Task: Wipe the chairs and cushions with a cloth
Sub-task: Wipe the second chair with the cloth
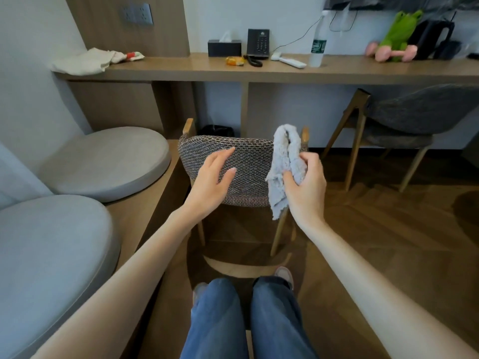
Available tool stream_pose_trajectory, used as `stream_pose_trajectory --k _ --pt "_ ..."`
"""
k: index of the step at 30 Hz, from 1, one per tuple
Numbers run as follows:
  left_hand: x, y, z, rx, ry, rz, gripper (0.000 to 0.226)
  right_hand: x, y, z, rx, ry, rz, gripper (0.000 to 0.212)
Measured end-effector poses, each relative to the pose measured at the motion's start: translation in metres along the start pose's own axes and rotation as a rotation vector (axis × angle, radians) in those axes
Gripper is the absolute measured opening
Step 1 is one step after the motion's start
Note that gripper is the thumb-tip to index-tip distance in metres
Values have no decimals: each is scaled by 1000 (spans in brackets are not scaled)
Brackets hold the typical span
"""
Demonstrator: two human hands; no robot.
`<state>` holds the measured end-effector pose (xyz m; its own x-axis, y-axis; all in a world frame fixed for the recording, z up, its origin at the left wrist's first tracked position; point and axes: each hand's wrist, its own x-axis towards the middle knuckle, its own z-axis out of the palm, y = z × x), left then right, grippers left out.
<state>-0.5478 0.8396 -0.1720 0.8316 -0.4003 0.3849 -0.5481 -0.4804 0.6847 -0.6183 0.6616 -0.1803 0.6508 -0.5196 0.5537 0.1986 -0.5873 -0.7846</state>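
The right hand grips the grey cloth with curled fingers against the right edge of the woven chair back, while the left hand lies on that back with fingers straight, and two cushions sit at the left on a wooden surface

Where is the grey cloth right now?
In the head view, right of centre: the grey cloth is gripped by the right hand at the right end of the woven chair back; the left hand is to its left.
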Motion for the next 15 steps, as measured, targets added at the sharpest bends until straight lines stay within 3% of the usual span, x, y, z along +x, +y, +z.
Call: stream_pose_trajectory --k 3,7,12,15 --pt "41 -22 11 247 27 42 53 26 15 34 -110 15 -146 39" --pt "75 -57 26 479 -25 72 53 40 50 80 -271 -193 -304 74" --pt "82 -82 51 439 162 160 46 32 103 105 -354 -196 -468 59" --pt "85 -87 62 419 264 176 47 25 134 109 -396 -373 -453 51"
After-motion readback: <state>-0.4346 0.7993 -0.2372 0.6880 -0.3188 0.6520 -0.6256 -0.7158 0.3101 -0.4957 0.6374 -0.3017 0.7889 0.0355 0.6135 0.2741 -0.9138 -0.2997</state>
